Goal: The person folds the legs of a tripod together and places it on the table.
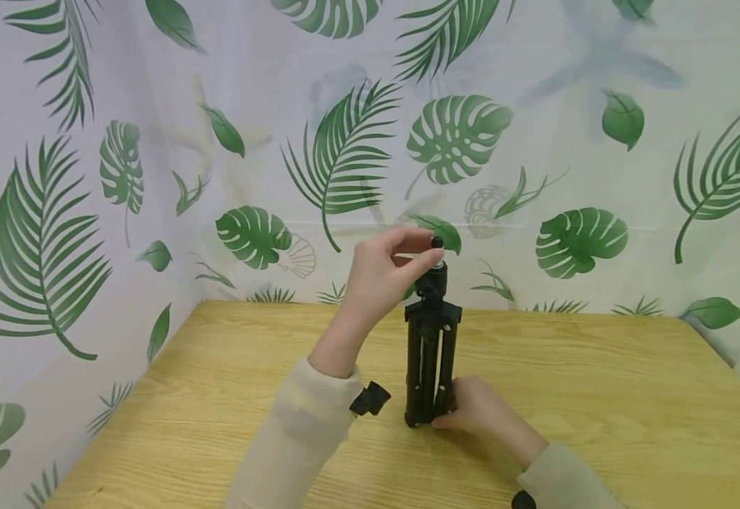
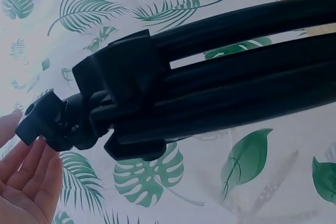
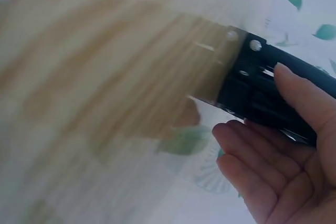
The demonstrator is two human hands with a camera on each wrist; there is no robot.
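A black tripod (image 1: 430, 353) with its legs folded together stands upright at the middle of the wooden table. At its top, my left hand (image 1: 382, 268) pinches the small head between thumb and fingers, just by a dark knob and a silvery ring. The left wrist view shows the fingertips against the tripod's head (image 2: 42, 119), with the leg joints beyond. Low down on the right side, my right hand (image 1: 480, 406) holds the legs near the feet. In the right wrist view its thumb lies on one leg (image 3: 262, 87) and the fingers pass beneath.
The light wooden table (image 1: 598, 396) reaches back to a white cloth (image 1: 535, 141) printed with green leaves, which also hangs at the left side. Small black wrist mounts sit at both sleeves, one by the left cuff (image 1: 331, 385).
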